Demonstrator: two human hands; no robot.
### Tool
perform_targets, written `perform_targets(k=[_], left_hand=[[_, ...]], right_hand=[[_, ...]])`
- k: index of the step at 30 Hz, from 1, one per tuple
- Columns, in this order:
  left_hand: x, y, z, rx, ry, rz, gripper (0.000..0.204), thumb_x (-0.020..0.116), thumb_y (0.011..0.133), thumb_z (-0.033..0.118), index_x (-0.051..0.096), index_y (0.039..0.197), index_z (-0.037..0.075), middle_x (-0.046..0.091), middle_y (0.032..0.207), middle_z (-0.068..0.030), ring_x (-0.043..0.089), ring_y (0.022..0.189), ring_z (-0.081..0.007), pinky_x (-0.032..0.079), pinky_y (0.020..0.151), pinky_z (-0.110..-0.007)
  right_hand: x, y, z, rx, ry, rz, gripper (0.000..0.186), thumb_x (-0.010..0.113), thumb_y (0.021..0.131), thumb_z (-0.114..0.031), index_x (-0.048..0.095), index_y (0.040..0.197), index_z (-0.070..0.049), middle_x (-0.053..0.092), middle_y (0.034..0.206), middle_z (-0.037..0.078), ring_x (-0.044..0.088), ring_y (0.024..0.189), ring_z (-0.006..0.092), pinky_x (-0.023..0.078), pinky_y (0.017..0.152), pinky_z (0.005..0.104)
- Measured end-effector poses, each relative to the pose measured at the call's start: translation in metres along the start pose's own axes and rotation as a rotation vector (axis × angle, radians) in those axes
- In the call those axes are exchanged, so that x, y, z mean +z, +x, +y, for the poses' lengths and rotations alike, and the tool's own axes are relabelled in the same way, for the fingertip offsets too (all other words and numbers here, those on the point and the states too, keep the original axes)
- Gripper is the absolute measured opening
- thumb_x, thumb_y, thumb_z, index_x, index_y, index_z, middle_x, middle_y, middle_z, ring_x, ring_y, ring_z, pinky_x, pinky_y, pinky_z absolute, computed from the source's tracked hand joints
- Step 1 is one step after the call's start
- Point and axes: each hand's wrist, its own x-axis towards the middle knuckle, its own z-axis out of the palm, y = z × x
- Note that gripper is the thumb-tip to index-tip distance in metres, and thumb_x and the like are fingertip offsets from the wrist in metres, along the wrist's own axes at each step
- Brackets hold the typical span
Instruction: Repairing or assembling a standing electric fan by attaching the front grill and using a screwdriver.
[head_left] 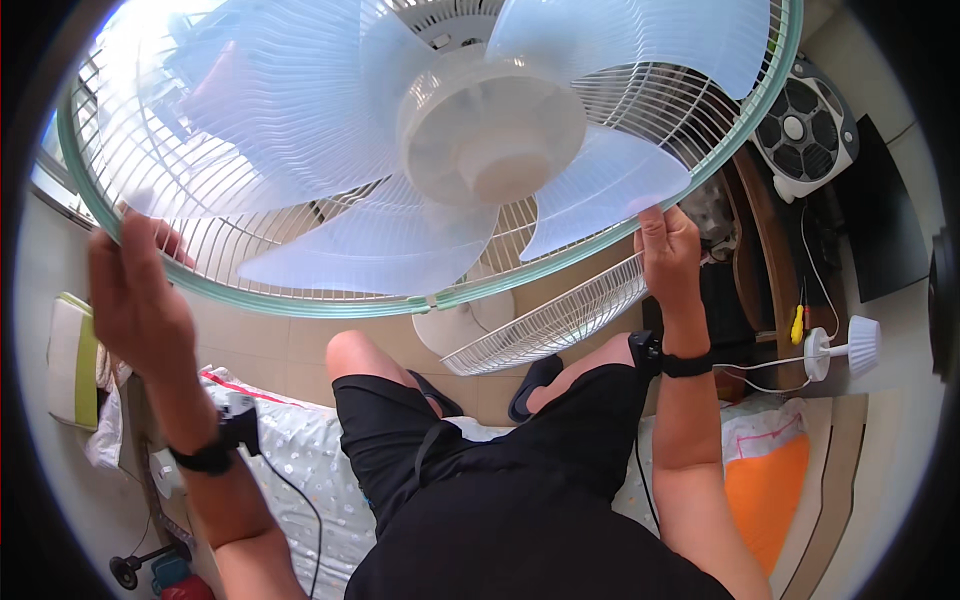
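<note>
A large electric fan stands before me, with pale blue translucent blades (360, 240) around a cream hub (495, 140). Behind the blades is a wire rear guard, edged by a light green rim (330, 302). My left hand (145, 305) is closed around the rim's left side, some fingertips showing through the wires. At the rim's lower right, my right hand (668, 255) grips with thumb and fingers. A small clip (431, 303) sits on the rim's bottom. Below the right hand, a separate white wire front guard (555, 318) stands tilted against my leg. The fan's white round base (440, 335) is on the floor.
I sit on a bed with a patterned sheet (285, 440). To the right are a grey box fan (800, 130), a dark flat panel (885, 215), a white lamp-like item (850, 347) with cords, and a yellow-handled tool (797, 325). An orange cloth (765, 495) lies beside my right arm.
</note>
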Motion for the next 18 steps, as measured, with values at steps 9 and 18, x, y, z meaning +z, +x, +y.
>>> perform_targets(k=[9, 18], left_hand=[[0.037, -0.062, 0.011, -0.337, -0.156, 0.25, 0.04, 0.049, 0.115, 0.032, 0.067, 0.109, -0.003, 0.07, 0.087, -0.0091, 0.061, 0.065, -0.0111, 0.05, 0.059, -0.025], [0.057, -0.08, 0.013, -0.417, -0.178, 0.299, 0.041, 0.048, 0.115, 0.037, 0.066, 0.106, 0.001, 0.072, 0.097, -0.0083, 0.06, 0.064, -0.0071, 0.046, 0.048, -0.021]], right_hand=[[0.0, 0.009, -0.015, -0.079, -0.043, 0.029, 0.037, 0.053, 0.114, -0.03, 0.071, 0.113, 0.002, 0.046, 0.061, -0.008, 0.037, 0.052, 0.0001, 0.025, 0.046, 0.0229], [-0.011, 0.017, -0.029, -0.134, -0.202, 0.068, 0.042, 0.052, 0.114, -0.037, 0.072, 0.116, 0.0, 0.048, 0.059, -0.002, 0.043, 0.054, 0.0045, 0.032, 0.05, 0.0272]])
